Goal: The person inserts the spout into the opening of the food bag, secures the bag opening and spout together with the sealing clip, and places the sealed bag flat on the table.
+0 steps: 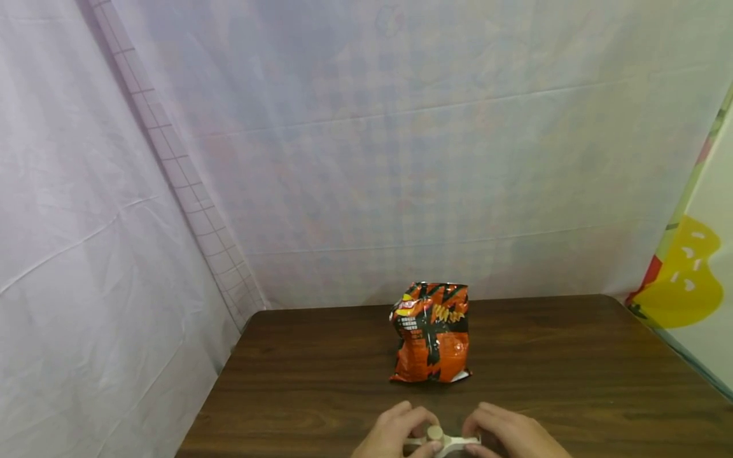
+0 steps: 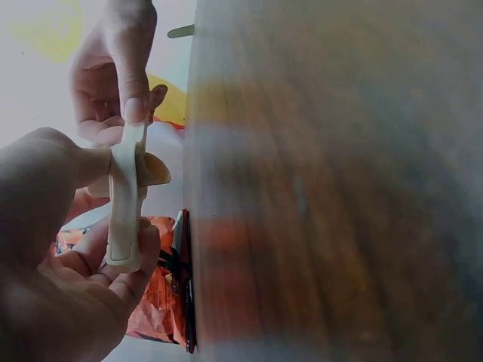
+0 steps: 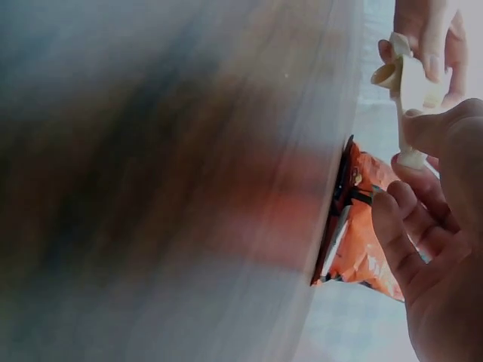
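A cream plastic bag clip (image 1: 455, 443), long and narrow with a round spout-like knob at its middle, is held between both hands over the near part of the table. My left hand (image 1: 395, 434) pinches its left end between thumb and fingers. At the other end, my right hand (image 1: 509, 434) grips it the same way. The left wrist view shows the clip (image 2: 124, 211) edge-on, a curved lip jutting from its side. Just beyond the hands, an orange and black snack bag (image 1: 431, 337) stands upright, crumpled at its upper left.
The dark wooden table (image 1: 309, 375) has rounded far corners. Pale hanging cloth (image 1: 401, 159) closes off the back, and white cloth (image 1: 86, 222) hangs on the left. A yellow shape (image 1: 684, 286) shows on the right side beyond the table edge.
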`<action>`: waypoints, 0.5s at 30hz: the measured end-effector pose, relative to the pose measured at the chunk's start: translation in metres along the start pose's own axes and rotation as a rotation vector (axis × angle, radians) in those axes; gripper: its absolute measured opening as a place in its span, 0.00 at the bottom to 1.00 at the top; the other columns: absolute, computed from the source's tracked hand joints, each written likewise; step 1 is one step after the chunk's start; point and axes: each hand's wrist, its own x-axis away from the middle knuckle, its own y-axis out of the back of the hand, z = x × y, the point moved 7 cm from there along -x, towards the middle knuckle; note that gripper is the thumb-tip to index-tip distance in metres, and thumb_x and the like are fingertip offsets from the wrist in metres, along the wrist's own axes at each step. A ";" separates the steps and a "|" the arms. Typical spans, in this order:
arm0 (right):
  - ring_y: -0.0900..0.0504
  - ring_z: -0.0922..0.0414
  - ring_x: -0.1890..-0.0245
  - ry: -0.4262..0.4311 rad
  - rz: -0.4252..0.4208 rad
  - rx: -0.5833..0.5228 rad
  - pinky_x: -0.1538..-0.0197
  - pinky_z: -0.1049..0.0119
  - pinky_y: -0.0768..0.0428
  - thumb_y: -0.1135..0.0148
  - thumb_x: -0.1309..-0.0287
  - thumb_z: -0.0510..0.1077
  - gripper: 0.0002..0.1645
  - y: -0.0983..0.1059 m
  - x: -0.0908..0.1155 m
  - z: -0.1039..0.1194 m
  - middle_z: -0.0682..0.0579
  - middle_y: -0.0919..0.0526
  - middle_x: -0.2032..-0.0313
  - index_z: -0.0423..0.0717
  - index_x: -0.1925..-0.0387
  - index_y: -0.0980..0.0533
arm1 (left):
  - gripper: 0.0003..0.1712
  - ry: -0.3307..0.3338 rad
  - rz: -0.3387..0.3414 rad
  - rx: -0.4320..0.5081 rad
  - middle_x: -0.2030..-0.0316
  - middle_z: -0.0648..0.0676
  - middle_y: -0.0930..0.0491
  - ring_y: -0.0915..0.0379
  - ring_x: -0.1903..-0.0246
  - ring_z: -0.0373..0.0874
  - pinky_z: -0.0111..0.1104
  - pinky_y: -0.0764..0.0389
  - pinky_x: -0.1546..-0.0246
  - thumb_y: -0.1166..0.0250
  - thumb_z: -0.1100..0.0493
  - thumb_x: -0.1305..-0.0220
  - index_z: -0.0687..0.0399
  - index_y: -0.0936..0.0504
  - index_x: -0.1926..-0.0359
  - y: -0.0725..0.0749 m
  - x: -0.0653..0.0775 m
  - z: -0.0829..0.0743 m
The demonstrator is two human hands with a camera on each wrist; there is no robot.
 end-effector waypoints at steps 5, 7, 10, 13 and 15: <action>0.29 0.77 0.68 0.017 0.024 0.070 0.70 0.74 0.28 0.36 0.23 0.60 0.04 -0.003 -0.003 0.001 0.75 0.27 0.64 0.71 0.52 0.20 | 0.11 -0.022 -0.024 -0.034 0.66 0.37 0.31 0.37 0.67 0.21 0.17 0.28 0.68 0.34 0.43 0.22 0.36 0.16 0.46 0.001 0.002 -0.003; 0.29 0.77 0.68 0.010 0.037 0.083 0.70 0.73 0.28 0.36 0.23 0.61 0.06 -0.004 -0.005 0.001 0.75 0.27 0.64 0.70 0.52 0.19 | 0.11 -0.022 -0.026 -0.035 0.66 0.38 0.31 0.37 0.67 0.21 0.17 0.29 0.67 0.35 0.43 0.22 0.36 0.16 0.46 0.001 0.002 -0.004; 0.29 0.77 0.69 -0.011 0.052 0.084 0.70 0.73 0.29 0.37 0.24 0.62 0.08 -0.004 -0.007 -0.001 0.75 0.28 0.64 0.69 0.52 0.18 | 0.12 -0.005 -0.017 -0.027 0.66 0.38 0.31 0.38 0.67 0.21 0.18 0.29 0.67 0.35 0.42 0.22 0.36 0.16 0.46 0.001 0.002 -0.003; 0.30 0.76 0.70 -0.015 0.042 0.096 0.71 0.73 0.29 0.36 0.24 0.63 0.09 -0.004 -0.007 -0.002 0.74 0.29 0.65 0.69 0.52 0.18 | 0.13 0.036 0.006 0.009 0.66 0.38 0.32 0.38 0.67 0.22 0.19 0.29 0.68 0.36 0.41 0.22 0.36 0.16 0.45 0.001 0.000 -0.002; 0.31 0.76 0.71 -0.020 0.034 0.096 0.72 0.74 0.29 0.36 0.24 0.63 0.09 -0.004 -0.008 -0.003 0.74 0.29 0.65 0.69 0.52 0.18 | 0.13 0.064 0.022 0.039 0.66 0.37 0.33 0.38 0.68 0.23 0.20 0.29 0.69 0.36 0.41 0.22 0.36 0.16 0.46 0.001 -0.001 0.000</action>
